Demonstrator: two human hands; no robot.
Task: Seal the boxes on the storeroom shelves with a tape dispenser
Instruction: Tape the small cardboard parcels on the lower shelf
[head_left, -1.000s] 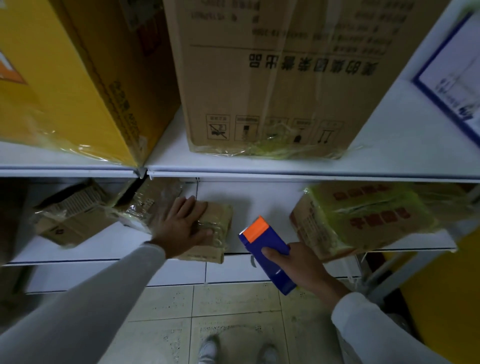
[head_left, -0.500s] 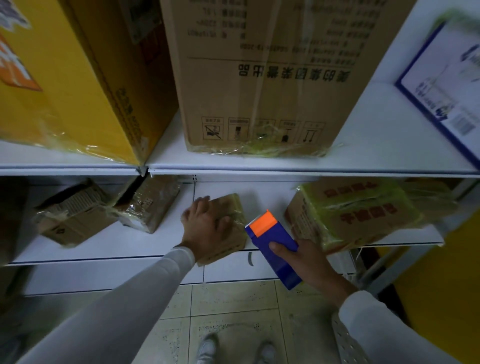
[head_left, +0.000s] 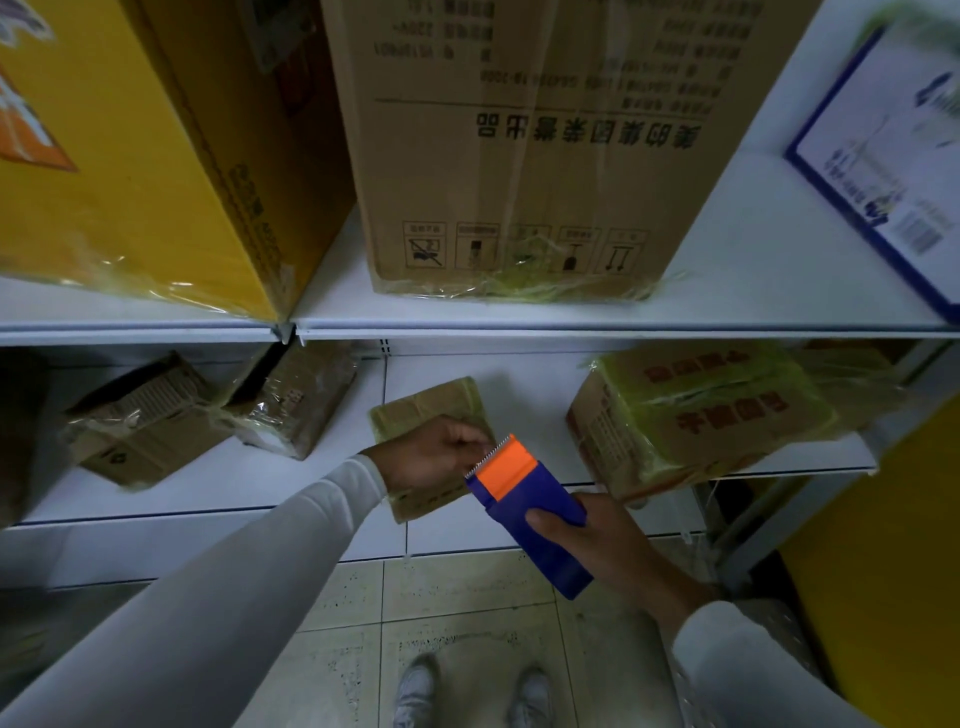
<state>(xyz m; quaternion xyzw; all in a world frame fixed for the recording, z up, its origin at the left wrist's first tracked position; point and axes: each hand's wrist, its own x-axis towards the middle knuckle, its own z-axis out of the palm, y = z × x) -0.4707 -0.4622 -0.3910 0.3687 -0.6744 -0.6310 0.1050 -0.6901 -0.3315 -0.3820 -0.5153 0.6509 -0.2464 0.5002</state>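
my right hand (head_left: 613, 540) grips the tape dispenser (head_left: 530, 512); my left hand (head_left: 436, 457) pinches at its serrated blade, over the small box (head_left: 426, 410); fingers could get nicked.

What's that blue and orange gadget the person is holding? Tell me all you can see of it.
The tape dispenser is a flat blue block, plastic by the look, with an orange head and a toothed cutting edge. It points up and left, tilted, over the front edge of the lower shelf. The right hand grips its body; the left hand has fingers at the toothed edge.
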